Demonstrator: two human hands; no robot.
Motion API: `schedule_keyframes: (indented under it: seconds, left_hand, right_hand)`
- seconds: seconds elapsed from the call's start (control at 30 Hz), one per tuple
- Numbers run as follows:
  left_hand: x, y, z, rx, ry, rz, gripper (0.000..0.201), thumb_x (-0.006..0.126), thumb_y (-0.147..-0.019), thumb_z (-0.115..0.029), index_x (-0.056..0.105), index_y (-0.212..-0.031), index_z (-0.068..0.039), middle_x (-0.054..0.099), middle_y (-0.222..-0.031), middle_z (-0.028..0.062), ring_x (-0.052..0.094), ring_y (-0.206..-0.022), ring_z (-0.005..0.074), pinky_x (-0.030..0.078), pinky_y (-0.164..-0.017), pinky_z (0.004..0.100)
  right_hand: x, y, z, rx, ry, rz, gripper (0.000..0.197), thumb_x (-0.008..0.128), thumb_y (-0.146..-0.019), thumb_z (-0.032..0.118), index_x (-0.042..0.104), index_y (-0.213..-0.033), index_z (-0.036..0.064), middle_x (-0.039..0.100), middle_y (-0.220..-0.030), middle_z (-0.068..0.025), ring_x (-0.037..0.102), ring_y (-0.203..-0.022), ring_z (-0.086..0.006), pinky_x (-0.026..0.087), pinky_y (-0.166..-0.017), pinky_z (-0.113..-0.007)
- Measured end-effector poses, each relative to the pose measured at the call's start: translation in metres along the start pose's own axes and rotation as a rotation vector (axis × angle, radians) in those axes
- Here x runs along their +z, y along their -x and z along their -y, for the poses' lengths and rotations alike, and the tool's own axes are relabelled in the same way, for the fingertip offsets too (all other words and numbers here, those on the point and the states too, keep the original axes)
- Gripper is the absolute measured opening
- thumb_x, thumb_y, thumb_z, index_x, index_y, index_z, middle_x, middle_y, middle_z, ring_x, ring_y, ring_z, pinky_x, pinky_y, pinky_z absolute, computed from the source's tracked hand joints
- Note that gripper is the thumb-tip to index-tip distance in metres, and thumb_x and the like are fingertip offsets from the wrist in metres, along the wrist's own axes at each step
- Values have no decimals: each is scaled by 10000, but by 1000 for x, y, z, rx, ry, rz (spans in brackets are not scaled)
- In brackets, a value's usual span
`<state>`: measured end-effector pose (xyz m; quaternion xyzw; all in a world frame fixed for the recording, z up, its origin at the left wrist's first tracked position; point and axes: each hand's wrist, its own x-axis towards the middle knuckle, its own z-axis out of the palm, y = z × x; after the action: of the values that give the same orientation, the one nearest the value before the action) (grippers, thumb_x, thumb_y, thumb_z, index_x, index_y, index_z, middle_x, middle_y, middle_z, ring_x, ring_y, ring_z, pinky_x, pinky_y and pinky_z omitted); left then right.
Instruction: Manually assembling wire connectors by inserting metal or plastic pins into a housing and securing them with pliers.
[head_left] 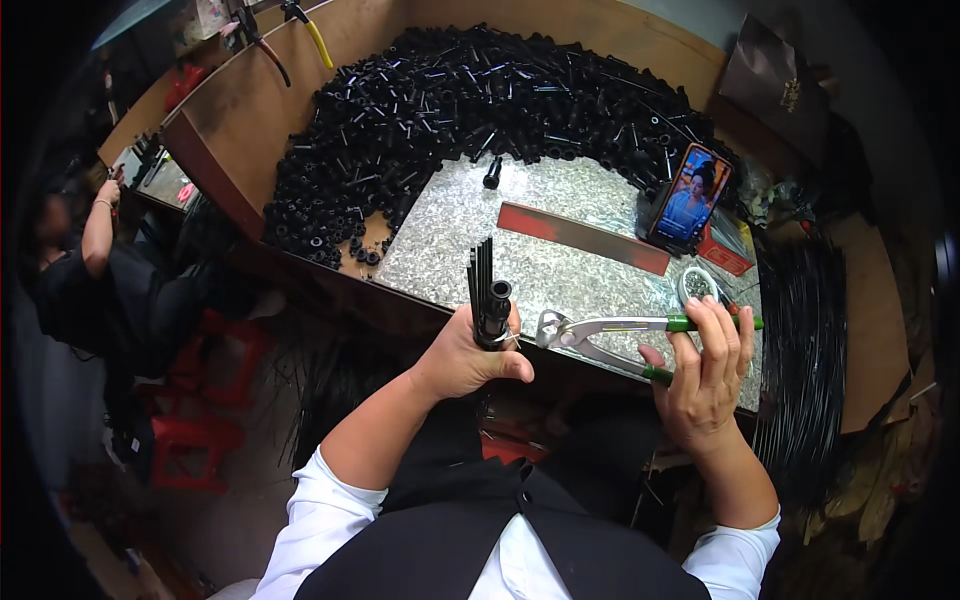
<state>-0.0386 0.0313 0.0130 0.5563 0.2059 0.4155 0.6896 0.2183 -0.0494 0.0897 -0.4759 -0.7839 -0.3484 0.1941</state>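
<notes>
My left hand (468, 352) is closed around several thin black rods (482, 268) and a black tubular part (496, 312) with a round hollow end. A thin pale wire (510, 340) sticks out beside the thumb. My right hand (705, 365) grips end-cutting pincers (610, 328) by their green handles, which are spread apart. The pincer head points left and lies just right of the wire; whether it touches the wire I cannot tell. Beyond my hands, a single small black tubular part (492, 173) stands on the speckled worktop (430, 225).
A large heap of black tubular parts (480, 95) fills the back, inside wooden boards. A red-and-grey flat bar (583, 238), a propped phone (690, 197) and a wire coil (697, 287) lie on the worktop. Long black rods (805, 340) hang at right. Another person (100, 270) works at left, near red stools (195, 450).
</notes>
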Motion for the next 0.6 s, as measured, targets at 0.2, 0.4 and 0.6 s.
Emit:
schedule_keyframes:
  seconds: [0.2, 0.4, 0.6]
  left_hand:
    - [1, -1, 3, -13, -16, -8, 474, 877, -642, -219, 420, -713, -115, 411, -639, -54, 393, -588, 55, 317, -535, 219]
    - [8, -2, -9, -58, -80, -16, 465, 877, -648, -220, 426, -716, -127, 399, -673, -82, 378, -637, 34, 303, -562, 207]
    - [5, 0, 3, -72, -63, -14, 427, 870, -662, -194, 458, -748, -127, 445, -698, -89, 391, -657, 25, 311, -572, 204]
  right_hand:
    - [4, 0, 2, -31, 35, -30, 264, 677, -836, 209, 557, -987, 29, 516, -1191, -158, 537, -1117, -323, 321, -1054, -526]
    - [5, 1, 3, -48, -5, -53, 224, 704, -807, 194, 530, -881, 73, 552, -1121, -119, 555, -1029, -279, 385, -961, -473]
    - [5, 0, 2, -68, -27, -69, 234, 706, -790, 181, 489, -817, 98, 561, -1057, -100, 557, -967, -260, 395, -865, -427]
